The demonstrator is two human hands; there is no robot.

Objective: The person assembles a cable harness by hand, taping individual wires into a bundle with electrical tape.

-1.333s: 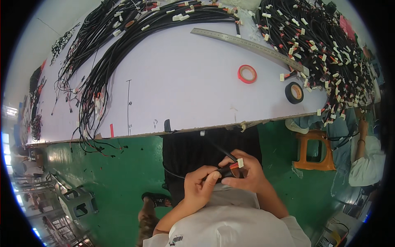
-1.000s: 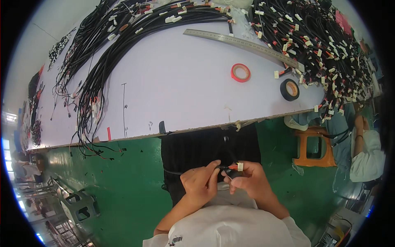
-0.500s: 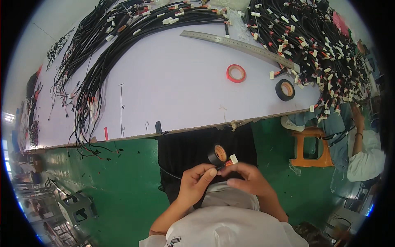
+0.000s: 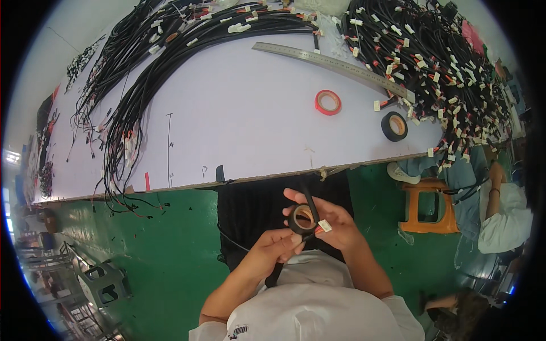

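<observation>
One tape roll (image 4: pixel 294 221) just above my left hand (image 4: pixel 276 245), which pinches the cable (image 4: pixel 307 237); white plug (image 4: pixel 325 225) aimed toward my right hand (image 4: pixel 339 228), fingers spread.

The held tape roll (image 4: pixel 294 220) is black round a tan core; the small connector (image 4: pixel 324 225) next to it is cream-white with orange-red wires (image 4: pixel 318 230). The bench (image 4: pixel 244 113) is pale lilac, with a thin black line (image 4: pixel 169 150), a red strip (image 4: pixel 147 181) and a black strip (image 4: pixel 220 173) at its front edge. Toward its right end, one tape ring (image 4: pixel 319 108) is red and another (image 4: pixel 388 129) black. The ruler (image 4: pixel 336 66) is silver-grey with fine dark graduations. Cables (image 4: pixel 424 74) heaped along the right edge are black, speckled with cream connectors (image 4: pixel 436 77); the left bundle (image 4: pixel 149 88) is black with white plugs (image 4: pixel 239 28).
</observation>
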